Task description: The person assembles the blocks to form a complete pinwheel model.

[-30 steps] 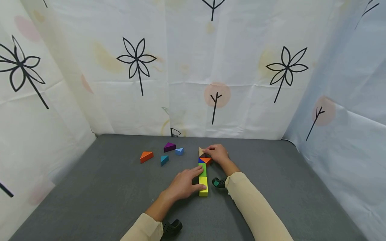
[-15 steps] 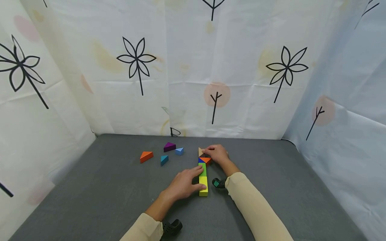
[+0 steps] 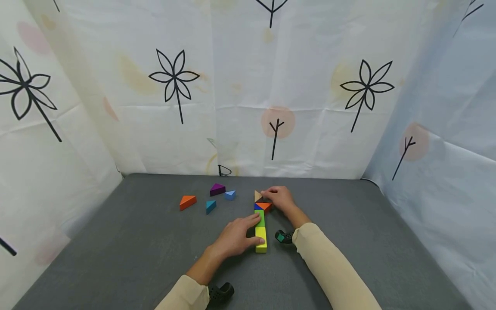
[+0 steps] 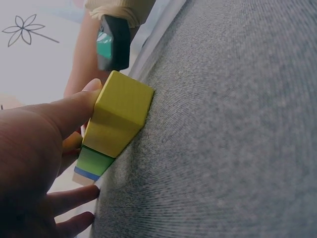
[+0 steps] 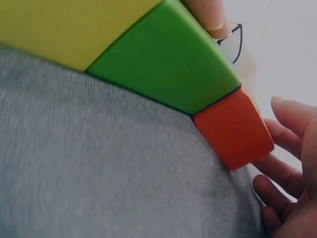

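A row of wooden blocks runs away from me. A yellow block [image 3: 261, 236] stands nearest, then a green block [image 3: 259, 218], then a blue triangle [image 3: 257, 206] beside an orange triangle [image 3: 265, 206]. At the far end are a tan triangle [image 3: 257, 196] and a dark brown triangle [image 3: 261, 200], mostly covered by fingers. My left hand [image 3: 235, 236] rests along the row, thumb on the yellow block and fingertips on the green one. My right hand [image 3: 280, 198] holds the dark brown triangle against the tan one. The orange block [image 5: 234, 130] hides that contact in the right wrist view.
Loose triangular blocks lie left of the row: orange [image 3: 187, 202], purple [image 3: 218, 189], light blue [image 3: 230, 195] and teal [image 3: 211, 206]. The grey table [image 3: 128, 241] ends at a patterned white cloth [image 3: 240, 142] behind. Dark wrist devices [image 3: 221, 292] sit by both sleeves.
My right wrist and sleeve have shifted slightly to the right, while its fingertips stay at the far end of the row. The left hand and the blocks look the same.
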A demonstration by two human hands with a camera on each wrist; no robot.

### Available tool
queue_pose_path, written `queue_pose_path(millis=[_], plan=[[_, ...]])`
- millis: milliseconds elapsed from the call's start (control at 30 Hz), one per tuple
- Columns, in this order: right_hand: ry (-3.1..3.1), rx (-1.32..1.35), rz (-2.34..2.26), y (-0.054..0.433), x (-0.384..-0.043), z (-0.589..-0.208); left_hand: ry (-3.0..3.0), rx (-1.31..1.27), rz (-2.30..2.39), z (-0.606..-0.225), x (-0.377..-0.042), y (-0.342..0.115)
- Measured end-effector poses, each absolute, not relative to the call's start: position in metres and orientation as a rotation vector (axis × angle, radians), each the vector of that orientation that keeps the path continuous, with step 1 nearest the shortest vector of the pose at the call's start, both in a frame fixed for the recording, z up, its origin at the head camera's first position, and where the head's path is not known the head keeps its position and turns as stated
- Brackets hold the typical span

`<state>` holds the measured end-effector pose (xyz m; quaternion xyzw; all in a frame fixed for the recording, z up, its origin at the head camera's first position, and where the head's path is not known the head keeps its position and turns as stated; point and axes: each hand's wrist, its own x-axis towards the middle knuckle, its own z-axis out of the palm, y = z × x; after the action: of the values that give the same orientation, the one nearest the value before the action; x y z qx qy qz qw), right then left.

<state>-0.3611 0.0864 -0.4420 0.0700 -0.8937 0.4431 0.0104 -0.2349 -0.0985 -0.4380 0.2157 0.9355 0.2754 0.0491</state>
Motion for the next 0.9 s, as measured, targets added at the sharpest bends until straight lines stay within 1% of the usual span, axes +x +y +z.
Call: queue_pose_path(millis=[167, 433, 600, 900], plan=[[-2.715, 0.248, 1.418, 0.093, -0.359, -0.439, 2.847, 0.641, 0.865, -0.439, -0.235, -0.098], [-2.698, 0.374, 1.197, 0.103, -0.345, -0.428, 2.849, 0.600, 0.934, -0.442, -0.236, -0.097], [-2.689, 0.420, 1.204, 0.110, -0.332, -0.420, 2.850, 0.595, 0.958, -0.442, -0.235, -0.097], [-2.668, 0.446, 1.277, 0.115, -0.310, -0.418, 2.837, 0.593, 0.937, -0.443, -0.237, -0.097]])
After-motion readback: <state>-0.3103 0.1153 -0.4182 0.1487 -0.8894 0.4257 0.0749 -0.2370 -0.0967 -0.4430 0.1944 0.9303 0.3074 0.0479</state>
